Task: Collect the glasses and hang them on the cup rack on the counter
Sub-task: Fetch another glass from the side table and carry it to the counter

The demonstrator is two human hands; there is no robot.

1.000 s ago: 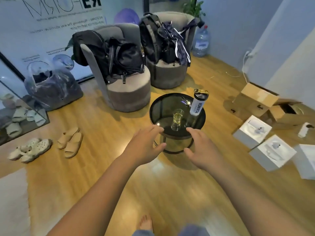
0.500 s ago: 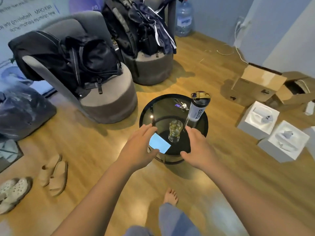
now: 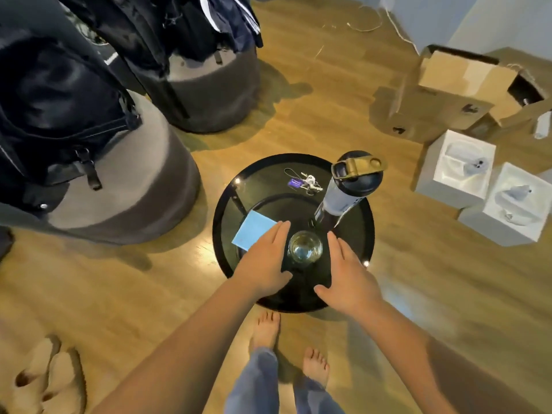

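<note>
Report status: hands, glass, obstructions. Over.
Left hand and right hand open, flanking the glass, no grip yet. Glass upright on the black table. Shaker bottle stands close behind it; keys farther back.

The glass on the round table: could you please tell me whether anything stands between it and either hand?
Nothing visible does. The left hand and right hand flank the glass with only open gaps between; the shaker bottle stands beyond it, out of their path.

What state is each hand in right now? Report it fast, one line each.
Left hand: open, fingers straight, just left of the glass, holding nothing.
Right hand: open, fingers straight, just right of the glass, holding nothing.
</note>
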